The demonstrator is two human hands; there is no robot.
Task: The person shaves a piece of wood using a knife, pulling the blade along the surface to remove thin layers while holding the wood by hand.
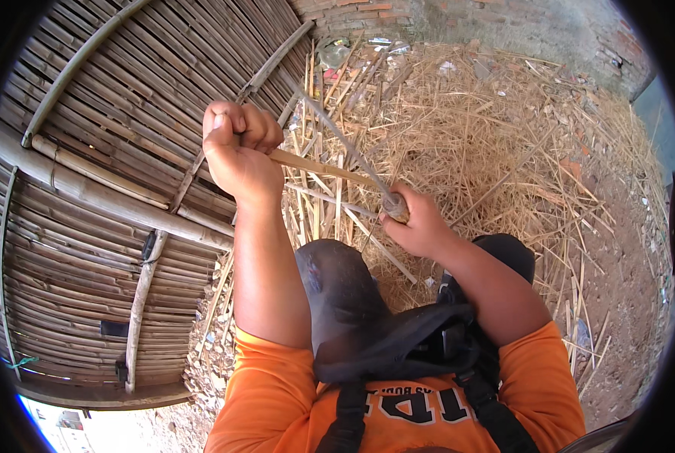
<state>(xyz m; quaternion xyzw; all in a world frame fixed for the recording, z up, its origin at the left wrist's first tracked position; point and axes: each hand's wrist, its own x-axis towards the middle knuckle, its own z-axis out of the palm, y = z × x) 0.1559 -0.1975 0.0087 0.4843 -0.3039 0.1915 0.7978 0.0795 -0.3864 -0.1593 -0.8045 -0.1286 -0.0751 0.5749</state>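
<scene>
My left hand (245, 155) is raised and closed around one end of a pale bamboo strip (322, 167). That strip slants down to the right, and its far end meets the knife near the handle. Lower and to the right, my right hand (422, 224) grips the handle of a long, narrow grey knife (345, 141). Its blade points up and to the left, away from me, and crosses over the strip. The butt of the handle shows beside my fingers. Whether the edge bites into the strip I cannot tell.
A bamboo-slat wall (126, 98) with poles across it stands close on my left. Straw-like shavings and split bamboo pieces (458, 143) cover the ground ahead. A brick wall (496, 23) closes off the far side. My bent knees (341, 283) are just below my hands.
</scene>
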